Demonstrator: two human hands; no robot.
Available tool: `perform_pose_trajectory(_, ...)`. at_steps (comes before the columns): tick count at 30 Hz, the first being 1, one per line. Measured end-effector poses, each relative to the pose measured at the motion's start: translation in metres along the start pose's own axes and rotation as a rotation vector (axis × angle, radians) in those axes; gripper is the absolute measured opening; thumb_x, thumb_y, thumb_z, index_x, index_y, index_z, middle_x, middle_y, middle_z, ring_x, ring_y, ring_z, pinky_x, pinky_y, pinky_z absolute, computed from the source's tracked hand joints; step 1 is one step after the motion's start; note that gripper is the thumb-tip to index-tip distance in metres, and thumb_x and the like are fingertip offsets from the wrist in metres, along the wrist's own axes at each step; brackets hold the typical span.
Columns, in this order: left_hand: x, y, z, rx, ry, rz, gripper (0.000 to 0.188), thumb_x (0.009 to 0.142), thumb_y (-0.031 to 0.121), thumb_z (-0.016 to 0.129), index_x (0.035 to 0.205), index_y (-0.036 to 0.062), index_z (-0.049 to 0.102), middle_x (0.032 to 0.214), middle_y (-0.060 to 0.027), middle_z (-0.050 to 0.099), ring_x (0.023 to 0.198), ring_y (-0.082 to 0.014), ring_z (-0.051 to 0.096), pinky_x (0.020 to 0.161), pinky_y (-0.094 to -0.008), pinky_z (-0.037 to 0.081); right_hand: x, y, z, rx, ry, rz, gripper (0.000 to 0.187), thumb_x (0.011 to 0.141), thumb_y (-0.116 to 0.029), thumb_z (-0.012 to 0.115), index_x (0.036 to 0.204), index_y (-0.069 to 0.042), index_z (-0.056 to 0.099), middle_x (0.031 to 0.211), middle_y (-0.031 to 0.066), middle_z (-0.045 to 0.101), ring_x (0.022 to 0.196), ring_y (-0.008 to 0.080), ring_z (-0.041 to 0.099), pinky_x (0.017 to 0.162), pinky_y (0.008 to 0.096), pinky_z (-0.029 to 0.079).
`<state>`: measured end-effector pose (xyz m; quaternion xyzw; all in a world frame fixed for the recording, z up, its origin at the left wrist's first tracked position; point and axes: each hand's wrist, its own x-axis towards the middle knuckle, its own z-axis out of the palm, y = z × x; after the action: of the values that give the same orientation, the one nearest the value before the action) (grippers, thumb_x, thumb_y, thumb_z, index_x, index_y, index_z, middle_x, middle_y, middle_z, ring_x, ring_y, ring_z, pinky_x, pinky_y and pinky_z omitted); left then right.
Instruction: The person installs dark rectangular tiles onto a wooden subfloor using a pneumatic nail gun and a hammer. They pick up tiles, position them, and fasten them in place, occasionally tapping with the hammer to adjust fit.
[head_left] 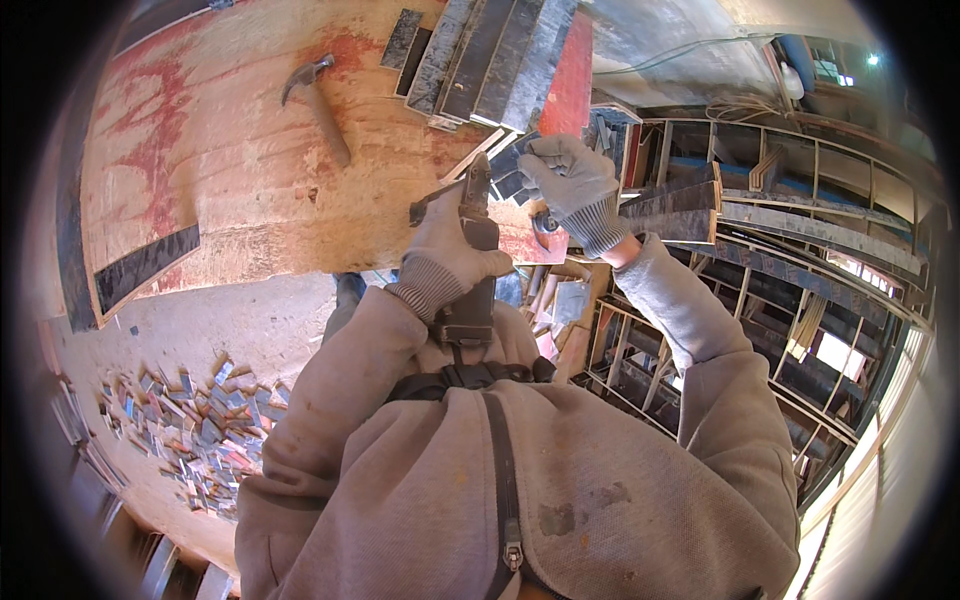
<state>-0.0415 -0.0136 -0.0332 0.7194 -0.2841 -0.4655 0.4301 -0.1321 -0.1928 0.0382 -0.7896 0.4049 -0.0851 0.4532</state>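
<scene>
My left hand (pixel 445 255), in a pale knitted glove, is wrapped round a long dark tool (pixel 480 232) with a narrow upper end, in front of my chest. Its exact kind cannot be made out. To the right, my right hand (pixel 572 180), gloved the same way, is raised with its fingers curled in; whatever they may hold is hidden. Small dark-faced board pieces (pixel 512 172) lie just left of it. Below its wrist sits a rounded metallic thing (pixel 545 222), partly covered.
A claw hammer (pixel 322 115) lies on the red-stained plywood table (pixel 230 170). Long dark-faced strips (pixel 480 65) are stacked at its far edge. Framed panels (pixel 780 230) crowd the right side. Many offcuts (pixel 205 430) litter the floor at lower left.
</scene>
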Motion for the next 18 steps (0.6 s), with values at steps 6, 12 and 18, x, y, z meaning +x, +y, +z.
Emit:
perform_pose_trajectory(6, 0.001, -0.003, 0.001, 0.032, 0.013, 0.011, 0.108, 0.064, 0.026, 0.096, 0.153, 0.0031, 0.04, 0.126, -0.0176, 0.067, 0.119, -0.0304, 0.065, 0.104, -0.0391, 0.052, -0.002, 0.004, 0.003, -0.139, 0.062, -0.079, 0.019, 0.096, -0.013, 0.076, 0.107, 0.003, 0.073, 0.09, 0.0111, 0.078, 0.077, 0.0139, 0.075, 0.067, 0.0261, 0.06)
perform_pose_trajectory(12, 0.001, 0.0, 0.002, -0.018, -0.043, -0.044, 0.119, 0.057, 0.031, 0.099, 0.154, 0.0008, 0.037, 0.145, -0.028, 0.053, 0.138, -0.0402, 0.052, 0.116, -0.0432, 0.045, 0.018, 0.002, -0.017, -0.884, -0.292, -0.921, 0.032, 0.085, -0.01, 0.074, 0.116, -0.006, 0.07, 0.1, 0.0067, 0.075, 0.085, 0.0269, 0.074, 0.066, 0.0301, 0.061)
perform_pose_trajectory(18, -0.001, 0.004, 0.004, 0.051, 0.016, -0.003, 0.108, 0.064, 0.027, 0.096, 0.154, 0.0045, 0.041, 0.123, -0.0175, 0.068, 0.115, -0.0298, 0.068, 0.103, -0.0391, 0.053, 0.049, -0.011, -0.032, -1.08, -0.58, -1.468, 0.027, 0.081, -0.012, 0.069, 0.107, -0.013, 0.061, 0.096, 0.0027, 0.063, 0.089, 0.0224, 0.067, 0.065, 0.0322, 0.061)
